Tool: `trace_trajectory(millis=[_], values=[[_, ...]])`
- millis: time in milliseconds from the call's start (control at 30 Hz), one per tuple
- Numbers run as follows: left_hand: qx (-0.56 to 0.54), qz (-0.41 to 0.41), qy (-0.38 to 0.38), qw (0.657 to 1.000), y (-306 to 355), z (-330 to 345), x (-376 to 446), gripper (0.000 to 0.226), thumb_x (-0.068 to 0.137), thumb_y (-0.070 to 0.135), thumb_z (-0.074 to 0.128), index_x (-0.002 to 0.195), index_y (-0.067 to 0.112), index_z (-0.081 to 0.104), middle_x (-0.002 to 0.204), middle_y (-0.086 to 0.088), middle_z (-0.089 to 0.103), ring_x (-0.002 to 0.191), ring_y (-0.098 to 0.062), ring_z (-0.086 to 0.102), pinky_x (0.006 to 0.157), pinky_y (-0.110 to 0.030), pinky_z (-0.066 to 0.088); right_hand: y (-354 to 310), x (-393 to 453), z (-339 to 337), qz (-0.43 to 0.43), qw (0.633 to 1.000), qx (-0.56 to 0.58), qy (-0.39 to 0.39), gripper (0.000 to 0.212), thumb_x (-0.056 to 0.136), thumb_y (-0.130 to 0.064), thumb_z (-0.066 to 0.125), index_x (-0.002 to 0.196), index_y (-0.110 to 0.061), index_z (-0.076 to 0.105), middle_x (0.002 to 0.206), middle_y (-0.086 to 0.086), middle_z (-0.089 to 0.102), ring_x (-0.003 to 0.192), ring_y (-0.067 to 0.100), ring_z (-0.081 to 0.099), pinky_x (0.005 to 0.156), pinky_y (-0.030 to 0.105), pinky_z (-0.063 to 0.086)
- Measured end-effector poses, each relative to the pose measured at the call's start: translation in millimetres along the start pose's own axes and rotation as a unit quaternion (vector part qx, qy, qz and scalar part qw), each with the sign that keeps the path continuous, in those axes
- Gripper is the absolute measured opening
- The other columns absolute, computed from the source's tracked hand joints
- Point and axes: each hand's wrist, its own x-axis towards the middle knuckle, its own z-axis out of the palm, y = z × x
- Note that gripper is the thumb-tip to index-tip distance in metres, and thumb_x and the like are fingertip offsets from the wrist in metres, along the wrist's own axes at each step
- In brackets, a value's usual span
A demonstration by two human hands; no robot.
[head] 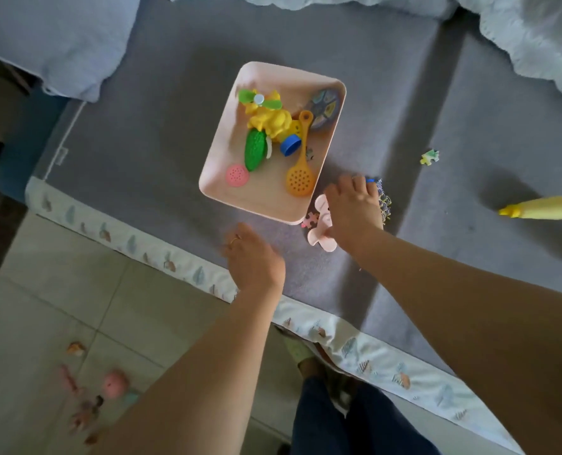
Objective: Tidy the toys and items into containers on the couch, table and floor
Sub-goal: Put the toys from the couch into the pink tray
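Pink tray (227,165) sits mid-couch (142,159), toys inside; at its 5 o'clock corner the right hand (352,208) grips a pale pink toy (320,236); left hand (253,257), at 6 o'clock, hovers relaxed, holding nothing

The couch (148,133) at the middle of the frame is covered in matt grey cloth with a fine nap, edged by a printed white fabric trim (355,346) running to the lower right. On it the pink tray (214,178) looks like smooth matt plastic, and the green cucumber (255,151), orange slotted spoon (301,165) and yellow bottle (538,208) at right are glossy plastic. The floor (43,307) at lower left is smooth pale tile.
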Motion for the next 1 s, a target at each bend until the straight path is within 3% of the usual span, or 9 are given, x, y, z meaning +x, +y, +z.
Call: trace_trajectory(millis=[133,267,400,500,633,733,833,933,1000], values=[[0.004,-0.011,-0.038,0.999,5,16,7,0.043,0.093,0.020,0.055,0.132,0.012,0.040,0.134,-0.019,0.037,0.117,-0.037,0.043,0.093,-0.043,0.044,3,2,-3,0.005,1.000,-0.004,0.022,0.046,0.073,-0.038,0.072,0.113,-0.023,0.055,0.123,0.000,0.045,0.117,0.028,0.038,0.095,0.038,0.028],[-0.025,-0.018,-0.057,0.998,12,12,15,0.033,0.091,0.006,0.053,0.123,0.006,0.046,0.130,-0.017,0.040,0.118,-0.034,0.045,0.095,-0.037,0.043,13,2,-12,0.024,0.999,0.048,-0.010,0.030,0.081,-0.044,0.066,0.107,-0.032,0.058,0.113,-0.005,0.056,0.121,0.027,0.038,0.096,0.040,0.026],[-0.106,-0.033,0.003,0.994,18,-15,4,0.027,0.089,0.014,0.057,0.114,0.006,0.049,0.125,-0.017,0.043,0.111,-0.034,0.048,0.088,-0.038,0.045,12,-2,-26,0.038,0.975,0.206,-0.071,0.011,0.093,-0.030,0.047,0.102,-0.030,0.053,0.088,0.001,0.051,0.101,0.032,0.053,0.076,0.032,0.030],[-0.167,0.017,0.081,0.982,23,-41,-1,0.022,0.083,0.009,0.058,0.103,0.006,0.050,0.113,-0.016,0.046,0.102,-0.033,0.048,0.079,-0.038,0.046,6,-4,-52,0.064,0.962,0.266,-0.022,0.018,0.098,-0.018,0.039,0.108,-0.025,0.052,0.088,-0.002,0.057,0.089,0.029,0.057,0.068,0.032,0.038],[-0.173,0.087,0.119,0.974,37,-71,16,0.029,0.083,0.009,0.057,0.111,0.003,0.052,0.114,-0.018,0.047,0.101,-0.033,0.049,0.082,-0.036,0.045,0,11,-88,0.104,0.942,0.310,0.080,0.025,0.102,-0.025,0.031,0.110,-0.015,0.053,0.104,0.011,0.065,0.095,0.036,0.060,0.078,0.039,0.045],[-0.188,0.083,0.124,0.971,47,-80,30,0.028,0.087,0.012,0.060,0.112,0.004,0.051,0.118,-0.016,0.046,0.106,-0.031,0.051,0.085,-0.034,0.046,-8,32,-99,0.112,0.919,0.370,0.077,0.027,0.100,-0.025,0.034,0.117,-0.019,0.054,0.112,0.011,0.064,0.102,0.035,0.057,0.085,0.040,0.047],[-0.170,0.056,0.122,0.976,50,-73,30,0.035,0.086,0.017,0.065,0.116,0.007,0.050,0.123,-0.015,0.046,0.114,-0.031,0.048,0.088,-0.036,0.048,-12,45,-94,0.115,0.920,0.369,0.064,0.034,0.097,-0.022,0.035,0.125,-0.026,0.054,0.125,0.007,0.057,0.116,0.031,0.047,0.098,0.041,0.041],[-0.126,0.162,0.133,0.970,48,-54,11,0.028,0.085,0.013,0.064,0.111,0.009,0.053,0.115,-0.013,0.054,0.106,-0.032,0.054,0.080,-0.040,0.054,0,35,-78,0.163,0.908,0.381,0.058,0.040,0.094,-0.013,0.038,0.129,-0.025,0.051,0.128,0.007,0.053,0.121,0.029,0.043,0.102,0.039,0.037],[-0.097,0.273,0.087,0.953,49,-38,-6,0.025,0.086,0.010,0.062,0.110,0.010,0.056,0.107,-0.012,0.058,0.097,-0.030,0.058,0.070,-0.039,0.055,18,23,-60,0.182,0.913,0.360,0.053,0.042,0.093,-0.007,0.040,0.128,-0.026,0.053,0.127,0.005,0.053,0.120,0.027,0.043,0.101,0.037,0.038]])
